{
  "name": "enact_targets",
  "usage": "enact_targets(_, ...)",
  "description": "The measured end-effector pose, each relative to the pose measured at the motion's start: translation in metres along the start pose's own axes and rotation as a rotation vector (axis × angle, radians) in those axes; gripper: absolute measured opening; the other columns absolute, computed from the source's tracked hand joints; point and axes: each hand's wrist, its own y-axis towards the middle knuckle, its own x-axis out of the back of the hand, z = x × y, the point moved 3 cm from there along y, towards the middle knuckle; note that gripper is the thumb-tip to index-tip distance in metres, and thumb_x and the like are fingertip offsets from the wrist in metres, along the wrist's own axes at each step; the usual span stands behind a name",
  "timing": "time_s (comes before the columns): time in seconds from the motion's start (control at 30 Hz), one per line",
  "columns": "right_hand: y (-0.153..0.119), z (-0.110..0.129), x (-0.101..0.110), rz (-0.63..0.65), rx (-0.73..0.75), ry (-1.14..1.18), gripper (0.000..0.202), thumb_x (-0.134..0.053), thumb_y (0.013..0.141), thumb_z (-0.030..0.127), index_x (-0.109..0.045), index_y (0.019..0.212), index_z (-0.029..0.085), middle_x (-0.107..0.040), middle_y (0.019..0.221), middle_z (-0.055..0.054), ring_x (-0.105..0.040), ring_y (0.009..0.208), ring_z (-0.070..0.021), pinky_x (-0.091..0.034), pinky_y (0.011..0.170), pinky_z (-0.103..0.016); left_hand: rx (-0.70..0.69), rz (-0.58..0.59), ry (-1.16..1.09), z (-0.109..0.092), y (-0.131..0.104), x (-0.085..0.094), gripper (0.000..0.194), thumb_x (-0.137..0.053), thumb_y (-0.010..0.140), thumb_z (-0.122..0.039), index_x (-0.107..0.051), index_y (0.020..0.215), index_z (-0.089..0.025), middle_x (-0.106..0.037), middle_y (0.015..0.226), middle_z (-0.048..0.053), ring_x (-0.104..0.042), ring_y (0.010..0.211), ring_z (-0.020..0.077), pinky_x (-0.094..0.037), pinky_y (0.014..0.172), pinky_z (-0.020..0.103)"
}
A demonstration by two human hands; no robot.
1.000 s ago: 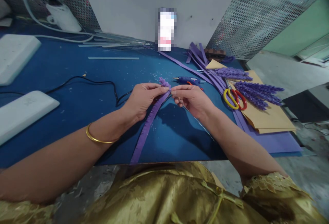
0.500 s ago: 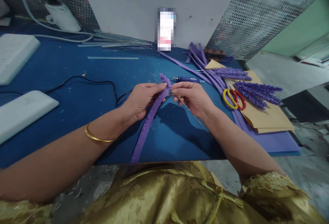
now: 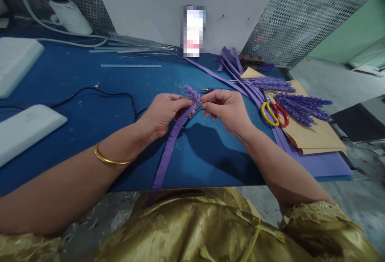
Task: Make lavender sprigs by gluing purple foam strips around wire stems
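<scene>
Between the thumb and fingers of my left hand (image 3: 165, 113) is a fringed purple paper strip (image 3: 168, 150), which hangs down toward the table's front edge. Its upper end is wound into a small lavender flower head (image 3: 191, 92) that sticks up above my left thumb. My right hand (image 3: 227, 109) is closed in a pinch at the base of this flower head, where the wire stem is; the wire itself is hardly visible now. Behind the right fingers lies a blue pen-like tool (image 3: 207, 90), mostly covered by the hand.
To the right lie scissors (image 3: 274, 114) with yellow and red handles, finished lavender stems (image 3: 303, 105), brown paper (image 3: 319, 140) and purple strips (image 3: 237, 75). A phone (image 3: 193, 31) leans on the back wall. Clear sticks (image 3: 130, 66), a black cable (image 3: 112, 91) and a white device (image 3: 33, 127) lie left.
My right hand has turned slightly, its fingers now closer over the flower base. The wire that trailed below it no longer shows. The flower head leans more to the left.
</scene>
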Motion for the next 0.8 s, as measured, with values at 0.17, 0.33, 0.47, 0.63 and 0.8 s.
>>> enact_targets(0.17, -0.012, 0.011, -0.005, -0.116, 0.388, -0.445, 0.018, -0.057, 0.078, 0.009, -0.072, 0.076, 0.019, -0.061, 0.069, 0.0, -0.055, 0.063, -0.013, -0.044, 0.061, -0.027, 0.002, -0.025, -0.053, 0.001, -0.001, -0.002, 0.012, -0.077, 0.063, -0.02, -0.071, 0.055, -0.014, -0.067, 0.056, 0.004, -0.056, 0.051, 0.0109, -0.041, 0.051, 0.021)
enact_targets(0.33, -0.019, 0.011, -0.011, -0.176, 0.5, -0.624, 0.021, -0.054, 0.084, 0.007, -0.071, 0.08, 0.018, -0.061, 0.072, 0.0, -0.054, 0.063, -0.0121, -0.043, 0.062, -0.025, -0.001, -0.024, -0.111, 0.006, -0.003, -0.003, 0.013, -0.077, 0.064, -0.021, -0.071, 0.056, -0.013, -0.068, 0.057, 0.005, -0.057, 0.052, 0.0114, -0.044, 0.052, 0.022)
enact_targets(0.47, -0.022, 0.007, -0.015, -0.221, 0.558, -0.782, 0.02, -0.053, 0.089, 0.01, -0.072, 0.086, 0.018, -0.064, 0.077, -0.002, -0.057, 0.065, -0.0124, -0.042, 0.061, -0.024, -0.004, -0.013, -0.151, 0.006, -0.006, -0.005, 0.01, -0.077, 0.062, -0.021, -0.072, 0.059, -0.013, -0.069, 0.06, 0.005, -0.061, 0.057, 0.0125, -0.046, 0.055, 0.021)
enact_targets(0.63, -0.028, 0.0, -0.022, -0.27, 0.709, -1.045, 0.027, -0.044, 0.098, 0.014, -0.07, 0.09, 0.017, -0.065, 0.081, -0.005, -0.058, 0.069, -0.0146, -0.039, 0.06, -0.027, 0.007, -0.019, -0.175, 0.001, -0.01, -0.008, 0.009, -0.075, 0.06, -0.017, -0.069, 0.056, -0.013, -0.063, 0.054, 0.0, -0.053, 0.05, 0.008, -0.039, 0.047, 0.018)
enact_targets(0.8, -0.032, -0.005, -0.027, -0.239, 0.801, -1.147, 0.027, -0.042, 0.1, 0.014, -0.069, 0.098, 0.017, -0.064, 0.079, -0.005, -0.055, 0.064, -0.0144, -0.038, 0.057, -0.029, 0.031, -0.043, -0.184, -0.001, -0.011, -0.011, 0.018, -0.08, 0.06, -0.022, -0.065, 0.053, -0.015, -0.056, 0.049, -0.003, -0.044, 0.044, 0.0057, -0.036, 0.045, 0.019)
